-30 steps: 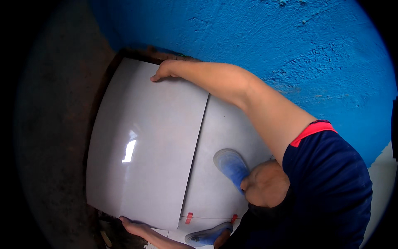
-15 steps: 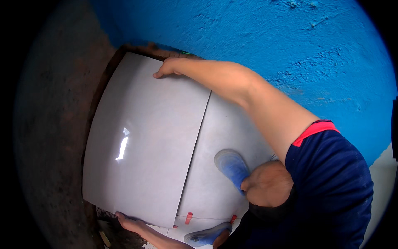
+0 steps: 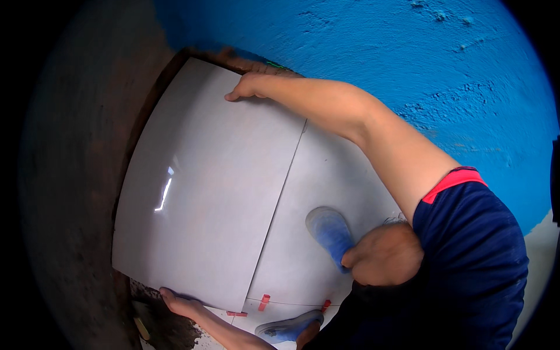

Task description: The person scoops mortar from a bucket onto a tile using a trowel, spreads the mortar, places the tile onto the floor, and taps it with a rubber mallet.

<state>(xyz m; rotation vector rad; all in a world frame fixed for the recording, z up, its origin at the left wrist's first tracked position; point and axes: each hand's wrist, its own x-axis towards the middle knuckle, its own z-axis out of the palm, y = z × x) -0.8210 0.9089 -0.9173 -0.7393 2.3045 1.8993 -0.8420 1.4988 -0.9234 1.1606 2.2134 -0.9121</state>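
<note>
A large glossy pale-grey tile (image 3: 204, 151) fills the left middle, beside a matching tile (image 3: 326, 169) along a straight seam. My right hand (image 3: 244, 87) reaches over the laid tile and grips the far edge of the left tile, thumb resting on its top face. My left hand (image 3: 178, 302) holds the near edge of the same tile, fingers partly hidden beneath it. Red plastic pieces (image 3: 263, 302) stand at the joints near the lower seam.
A rough blue wall (image 3: 461, 58) rises beyond the tiles; a dark stained surface (image 3: 76, 151) borders them on the left. My blue shoes (image 3: 328, 230) stand on tiling at right. Dark rubble or mortar (image 3: 175, 329) and a pale yellow strip (image 3: 142, 328) lie at bottom left.
The tile and both hands have shifted up and left in the view, and its right edge sits tighter against the neighbouring tile, with another red piece now showing at its lower corner.
</note>
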